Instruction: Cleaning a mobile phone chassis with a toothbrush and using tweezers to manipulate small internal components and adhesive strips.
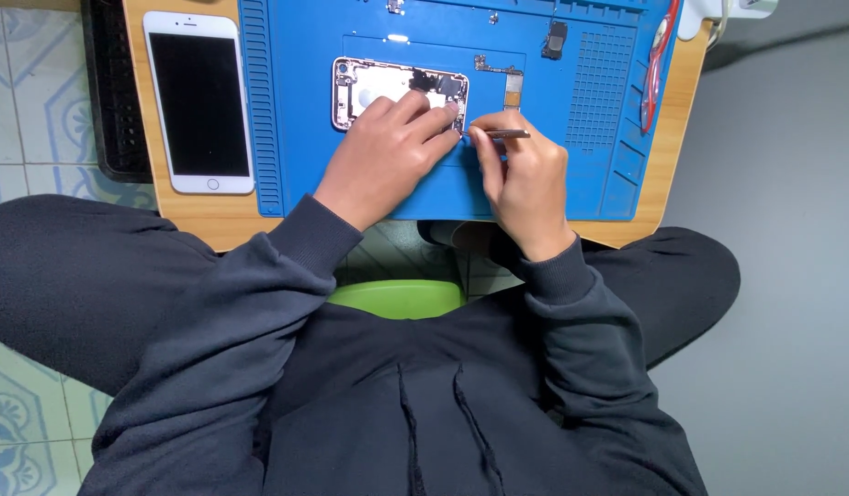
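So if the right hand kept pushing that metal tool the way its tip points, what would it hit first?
Probably the left hand's fingertips, which rest on the opened phone body; the right hand aims the tweezers leftward at them. Depth is unclear.

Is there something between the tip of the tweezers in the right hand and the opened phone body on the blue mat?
Nothing visible. The tweezers in the right hand point at the phone body, which the left hand steadies.

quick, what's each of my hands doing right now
Left hand: open, pressing down on the opened phone housing.
Right hand: closed on the tweezers.
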